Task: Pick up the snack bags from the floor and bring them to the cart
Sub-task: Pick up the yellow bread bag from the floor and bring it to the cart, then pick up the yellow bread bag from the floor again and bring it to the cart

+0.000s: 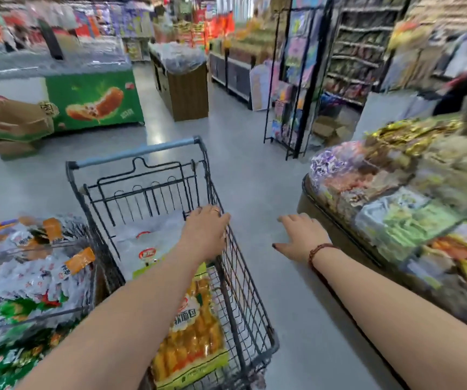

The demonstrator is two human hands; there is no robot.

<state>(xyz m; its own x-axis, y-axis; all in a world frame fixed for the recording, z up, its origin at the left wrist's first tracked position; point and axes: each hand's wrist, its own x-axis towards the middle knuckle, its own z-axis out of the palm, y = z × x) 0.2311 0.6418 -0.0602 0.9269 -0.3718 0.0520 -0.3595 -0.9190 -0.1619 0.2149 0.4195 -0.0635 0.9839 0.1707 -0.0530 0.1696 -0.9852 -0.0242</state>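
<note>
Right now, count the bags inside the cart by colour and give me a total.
White bags: 1, though blur could hide another
Yellow bags: 1
Total in the cart: 2

bright, even light | blurred edges | wide-angle bending | floor [268, 192] glare

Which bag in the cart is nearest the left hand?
The clear bag with the red logo, beside the left hand; the yellow bag lies nearer the camera.
</note>
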